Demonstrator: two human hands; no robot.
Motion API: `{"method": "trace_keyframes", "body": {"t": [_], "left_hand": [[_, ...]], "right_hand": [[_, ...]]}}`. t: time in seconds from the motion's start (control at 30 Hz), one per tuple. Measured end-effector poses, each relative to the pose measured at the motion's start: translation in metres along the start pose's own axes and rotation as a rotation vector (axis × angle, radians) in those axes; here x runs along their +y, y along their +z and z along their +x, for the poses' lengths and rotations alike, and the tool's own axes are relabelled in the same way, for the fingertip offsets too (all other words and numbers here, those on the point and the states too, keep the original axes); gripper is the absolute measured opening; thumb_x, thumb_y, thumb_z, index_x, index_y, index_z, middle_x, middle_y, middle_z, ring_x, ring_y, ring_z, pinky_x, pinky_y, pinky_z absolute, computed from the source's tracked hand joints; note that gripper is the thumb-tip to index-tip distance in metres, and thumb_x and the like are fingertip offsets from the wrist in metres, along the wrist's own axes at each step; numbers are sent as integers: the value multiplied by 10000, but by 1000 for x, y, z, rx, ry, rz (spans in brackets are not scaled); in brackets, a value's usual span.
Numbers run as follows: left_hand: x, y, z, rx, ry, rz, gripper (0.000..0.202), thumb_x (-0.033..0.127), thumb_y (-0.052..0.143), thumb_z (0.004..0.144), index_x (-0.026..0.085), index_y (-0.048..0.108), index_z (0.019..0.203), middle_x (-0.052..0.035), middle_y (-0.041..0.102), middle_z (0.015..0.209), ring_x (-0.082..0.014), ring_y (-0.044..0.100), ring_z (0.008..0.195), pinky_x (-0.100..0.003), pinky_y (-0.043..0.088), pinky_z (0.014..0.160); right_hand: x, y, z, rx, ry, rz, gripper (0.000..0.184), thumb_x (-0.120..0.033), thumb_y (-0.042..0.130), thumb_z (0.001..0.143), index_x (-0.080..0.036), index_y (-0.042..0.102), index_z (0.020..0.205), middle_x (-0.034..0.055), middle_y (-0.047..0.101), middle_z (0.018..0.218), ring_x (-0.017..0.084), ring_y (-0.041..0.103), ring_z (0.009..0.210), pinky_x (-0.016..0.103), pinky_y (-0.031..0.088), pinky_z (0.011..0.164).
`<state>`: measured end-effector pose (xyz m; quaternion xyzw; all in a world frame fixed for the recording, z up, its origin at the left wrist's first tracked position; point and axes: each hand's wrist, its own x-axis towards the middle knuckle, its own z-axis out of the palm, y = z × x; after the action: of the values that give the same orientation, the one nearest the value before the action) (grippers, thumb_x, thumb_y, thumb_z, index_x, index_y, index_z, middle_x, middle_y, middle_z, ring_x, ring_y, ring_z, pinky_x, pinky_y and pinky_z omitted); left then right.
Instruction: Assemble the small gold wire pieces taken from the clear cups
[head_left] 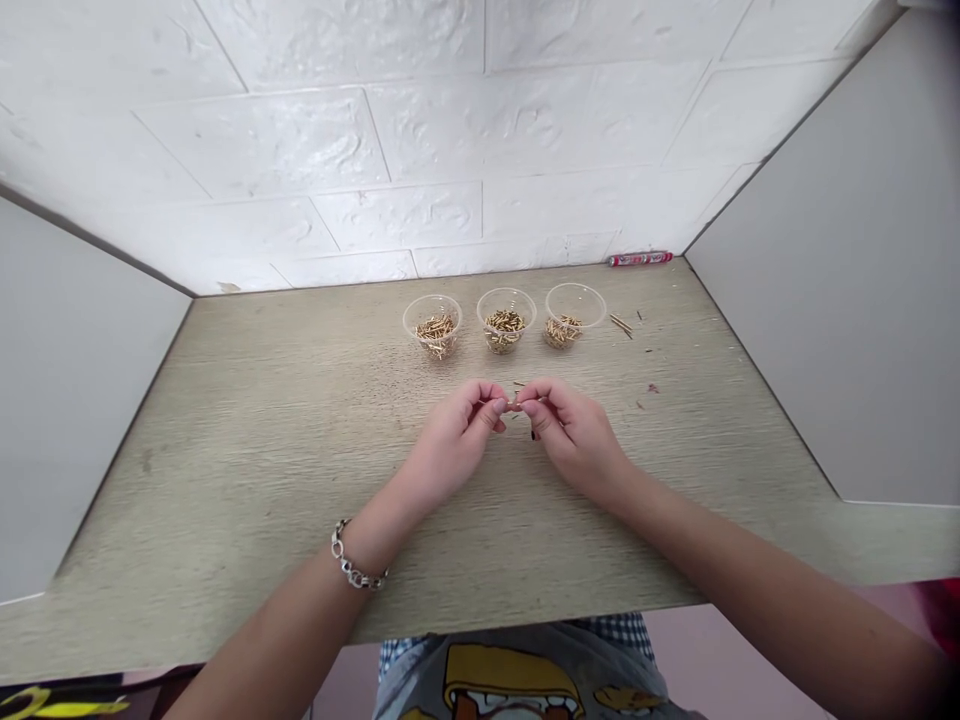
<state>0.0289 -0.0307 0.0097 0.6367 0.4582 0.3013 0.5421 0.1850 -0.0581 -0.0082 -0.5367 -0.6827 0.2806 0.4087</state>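
My left hand (459, 432) and my right hand (574, 432) meet over the middle of the table, thumbs and forefingers pinched. Between their fingertips is a small copper-coloured metal pin (513, 406), held from both ends. Its exact shape is mostly covered by the fingers. Just beyond the fingertips a few thin loose pins (519, 384) lie on the wood. Farther back stand three clear plastic cups in a row: the left cup (433, 300) has copper-toned pins, the middle cup (507, 293) brass-coloured ones, and the right cup (576, 288) a smaller heap of gold ones.
A red patterned pen (640, 259) lies against the white brick-pattern wall (420, 130). Several loose gold rods (621, 325) and small scraps are right of the cups. Grey panels (840, 270) flank the wooden table (247, 430). Something yellow (67, 706) shows below the front left edge.
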Motion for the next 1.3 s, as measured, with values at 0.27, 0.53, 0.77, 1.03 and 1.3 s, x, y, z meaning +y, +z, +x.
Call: {"method": "trace_keyframes", "body": {"t": [0.27, 0.53, 0.77, 1.03, 1.3], "left_hand": [[1, 0, -3, -80, 34, 233, 254, 341, 364, 900, 172, 507, 777, 3, 543, 699, -119, 488, 676, -251, 356, 664], [-2, 5, -1, -86, -109, -13, 352, 414, 326, 899, 167, 493, 710, 9, 485, 595, -116, 451, 586, -252, 353, 605], [-2, 4, 2, -170, -189, -235, 363, 436, 369, 872, 156, 480, 670, 12, 465, 615, -92, 421, 536, -235, 336, 549], [-1, 5, 2, -287, -166, -279, 358, 444, 403, 866, 162, 457, 651, 13, 504, 629, -91, 408, 557, -228, 332, 554], [-3, 4, 1, -20, -224, -675, 602, 667, 280, 823, 173, 555, 1027, -79, 604, 1060, -143, 598, 773, -283, 459, 722]], "right_hand": [[0, -1, 0, 25, -19, 19, 221, -354, 393, 911, -189, 499, 809, -12, 547, 667, 102, 508, 594, 229, 386, 584], [-5, 0, -4, 72, -131, 87, 173, -291, 416, 906, -202, 504, 787, 7, 563, 713, 119, 540, 671, 258, 429, 630], [-10, -1, -4, -72, 50, 649, 187, -379, 432, 895, -216, 501, 833, 8, 559, 762, 111, 568, 626, 254, 464, 527], [-8, 3, -2, -175, 202, 883, 218, -411, 525, 845, -202, 542, 788, -7, 580, 716, 95, 571, 640, 238, 487, 585], [-10, -8, 7, -84, 327, 919, 251, -450, 533, 814, -210, 481, 763, -9, 547, 723, 95, 539, 592, 252, 507, 558]]}}
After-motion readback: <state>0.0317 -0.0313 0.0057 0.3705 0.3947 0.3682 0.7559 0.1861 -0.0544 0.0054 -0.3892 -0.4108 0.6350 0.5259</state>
